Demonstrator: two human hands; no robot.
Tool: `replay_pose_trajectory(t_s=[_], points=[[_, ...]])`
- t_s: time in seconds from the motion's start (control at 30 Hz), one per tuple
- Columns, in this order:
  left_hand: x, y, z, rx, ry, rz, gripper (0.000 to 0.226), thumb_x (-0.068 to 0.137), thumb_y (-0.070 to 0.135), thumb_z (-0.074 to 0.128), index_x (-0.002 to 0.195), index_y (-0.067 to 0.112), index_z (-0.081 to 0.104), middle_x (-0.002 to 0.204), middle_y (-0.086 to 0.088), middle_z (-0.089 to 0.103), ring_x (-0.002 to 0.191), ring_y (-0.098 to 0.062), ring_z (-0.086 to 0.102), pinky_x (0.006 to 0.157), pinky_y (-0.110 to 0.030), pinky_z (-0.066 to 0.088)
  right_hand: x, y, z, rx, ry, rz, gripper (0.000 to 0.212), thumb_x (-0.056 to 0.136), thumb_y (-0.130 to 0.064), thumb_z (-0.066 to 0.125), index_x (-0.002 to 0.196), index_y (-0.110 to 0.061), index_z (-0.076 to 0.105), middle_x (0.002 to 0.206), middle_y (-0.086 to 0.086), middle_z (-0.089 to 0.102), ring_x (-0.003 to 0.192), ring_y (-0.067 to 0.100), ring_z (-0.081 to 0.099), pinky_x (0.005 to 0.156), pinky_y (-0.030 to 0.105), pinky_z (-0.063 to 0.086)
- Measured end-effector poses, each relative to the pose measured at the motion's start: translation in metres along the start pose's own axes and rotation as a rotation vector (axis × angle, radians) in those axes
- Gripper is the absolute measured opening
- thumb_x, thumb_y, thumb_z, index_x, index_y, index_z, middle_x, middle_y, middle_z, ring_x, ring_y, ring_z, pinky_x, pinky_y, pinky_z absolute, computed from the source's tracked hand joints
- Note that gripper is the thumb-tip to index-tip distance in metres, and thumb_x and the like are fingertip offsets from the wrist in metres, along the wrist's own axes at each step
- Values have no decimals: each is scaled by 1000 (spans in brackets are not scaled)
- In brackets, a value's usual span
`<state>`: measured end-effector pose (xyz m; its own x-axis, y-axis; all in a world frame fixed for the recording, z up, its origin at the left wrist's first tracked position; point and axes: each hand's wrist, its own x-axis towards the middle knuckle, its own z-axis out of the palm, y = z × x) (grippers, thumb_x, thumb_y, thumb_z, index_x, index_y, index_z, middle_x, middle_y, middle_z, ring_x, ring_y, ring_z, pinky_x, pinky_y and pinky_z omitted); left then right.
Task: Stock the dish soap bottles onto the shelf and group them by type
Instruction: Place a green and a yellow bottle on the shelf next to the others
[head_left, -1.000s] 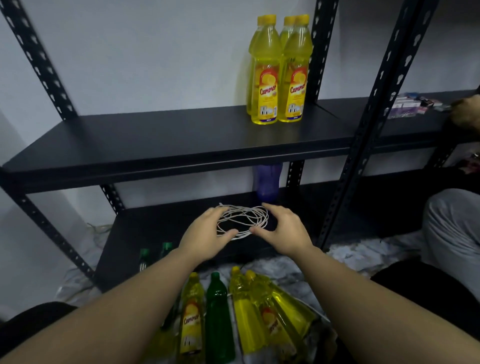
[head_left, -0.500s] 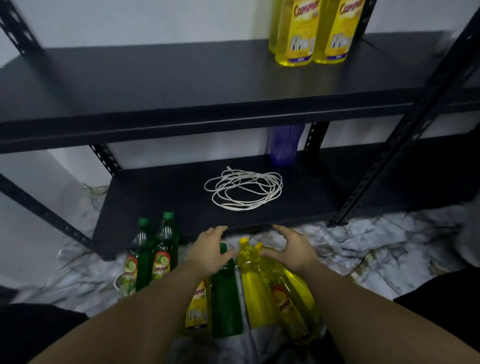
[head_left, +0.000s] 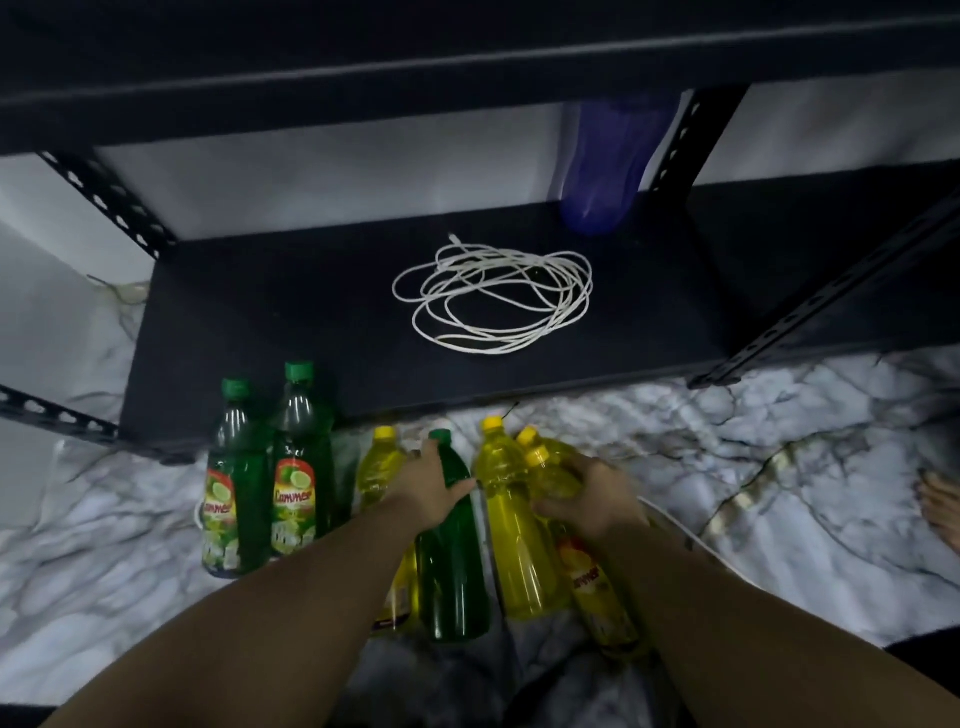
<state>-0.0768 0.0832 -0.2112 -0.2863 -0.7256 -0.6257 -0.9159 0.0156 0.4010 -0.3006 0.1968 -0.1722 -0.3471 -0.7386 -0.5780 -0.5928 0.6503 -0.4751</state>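
Marbled floor (head_left: 727, 447) runs beneath a black metal shelf (head_left: 291, 322) whose lowest board sits just above it. On that board lies a coil of white cord (head_left: 493, 301) near the middle, and a purple bottle (head_left: 602, 171) stands at the back right by an upright.

Head view: two green bottles (head_left: 270, 467) stand upright on the floor, touching each other, just in front of the board's front left edge. To their right a row of bottles lies flat, caps toward the shelf: a yellow bottle (head_left: 379, 467), a green bottle (head_left: 452, 566), then three yellow ones (head_left: 519, 540) close together. The left hand (head_left: 431, 483) rests on the lying green bottle near its neck, fingers bent over it. The right hand (head_left: 587, 499) has its fingers curled round the neck of the rightmost yellow bottle (head_left: 602, 597). A bare foot (head_left: 940, 504) shows at the right edge of the floor.
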Motion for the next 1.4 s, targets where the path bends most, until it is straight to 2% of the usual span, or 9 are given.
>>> replay_pose_trajectory(t_s=[0.17, 0.3, 0.53, 0.7, 0.87, 0.97, 1.07, 1.23, 1.4], points=[[13, -4, 7, -10, 55, -66, 101, 81, 56, 81, 152, 8, 27, 141, -20, 57, 124, -37, 60, 94, -42, 54, 11, 2, 4, -11, -19, 2, 100, 54, -59, 95, 140, -24, 60, 125, 0, 67, 109, 21, 65, 91, 38, 58], [18, -4, 7, 99, 16, -109, 89, 61, 79, 76, 127, 21, 61, 130, -10, 62, 124, -31, 52, 96, -38, 48, 13, 7, 6, 87, -29, 40, 89, 62, -37, 98, 140, -21, 59, 116, -5, 66, 97, 15, 64, 76, 28, 54], [-8, 7, 17, -428, 17, -38, 69, 64, 29, 97, 119, 24, 55, 107, 2, 69, 87, -12, 68, 62, -24, 51, 10, 2, 0, 249, 20, 7, 68, 67, -28, 97, 127, -21, 67, 107, -10, 72, 91, 8, 68, 80, 30, 58], [-32, 17, -6, -460, 100, 99, 67, 57, 28, 99, 114, 26, 64, 101, 6, 74, 86, -11, 72, 73, -31, 61, 2, -1, -16, 342, 33, -50, 40, 69, -15, 95, 105, -17, 80, 82, -12, 78, 72, -4, 71, 66, 17, 52], [-61, 25, -45, -486, 149, 238, 77, 46, 44, 96, 116, 29, 68, 98, 6, 78, 89, -11, 75, 83, -42, 63, -17, -17, -36, 415, 111, -129, 37, 63, -21, 96, 97, -25, 82, 83, -12, 79, 80, 1, 73, 77, 30, 59], [-84, 37, -74, -464, 227, 323, 73, 50, 42, 97, 117, 31, 69, 99, 9, 77, 91, -8, 74, 86, -39, 62, -35, -40, -55, 456, 152, -193, 42, 64, -21, 97, 101, -27, 77, 87, -11, 79, 77, -1, 70, 72, 22, 55], [-115, 51, -102, -462, 300, 393, 74, 55, 38, 98, 122, 29, 69, 100, 11, 77, 92, -3, 73, 86, -32, 61, -54, -68, -82, 479, 190, -280, 46, 56, -33, 99, 98, -28, 80, 85, -12, 79, 83, 2, 72, 83, 33, 61], [-173, 71, -157, -515, 416, 501, 74, 58, 33, 100, 125, 28, 68, 103, 11, 78, 93, -3, 74, 88, -34, 62, -104, -124, -132, 555, 277, -455, 44, 64, -17, 99, 86, -45, 73, 79, -16, 78, 74, -8, 69, 76, 17, 58], [-224, 100, -230, -556, 549, 622, 69, 55, 38, 99, 117, 30, 69, 107, 9, 77, 100, -9, 74, 91, -42, 62, -153, -169, -188, 606, 344, -636, 37, 68, -16, 97, 100, -27, 81, 89, -5, 81, 88, 12, 77, 86, 38, 63]])
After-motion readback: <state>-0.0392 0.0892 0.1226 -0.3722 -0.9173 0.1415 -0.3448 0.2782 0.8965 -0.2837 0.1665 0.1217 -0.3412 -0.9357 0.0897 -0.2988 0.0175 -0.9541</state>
